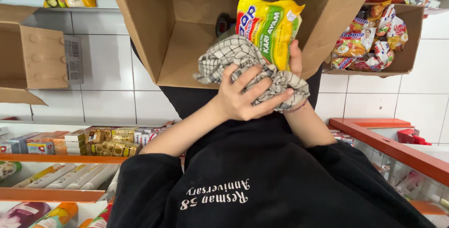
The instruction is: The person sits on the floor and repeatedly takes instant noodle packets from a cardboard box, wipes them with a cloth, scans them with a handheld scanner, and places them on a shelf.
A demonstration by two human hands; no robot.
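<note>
Over the open cardboard box (187,45), the left hand (245,94) presses a checked cloth (234,57) with its fingers spread and curled around the bunched fabric. Just beside it, the right hand (295,59) grips a yellow and green noodle packet (269,27) from behind, only the thumb side showing past the packet's edge. The cloth lies against the lower part of the packet, touching it. Beyond the right hand, a second box (411,45) holds more packets in a heap. Below the left forearm, shelves (56,159) carry rows of small cartons and tubes.
</note>
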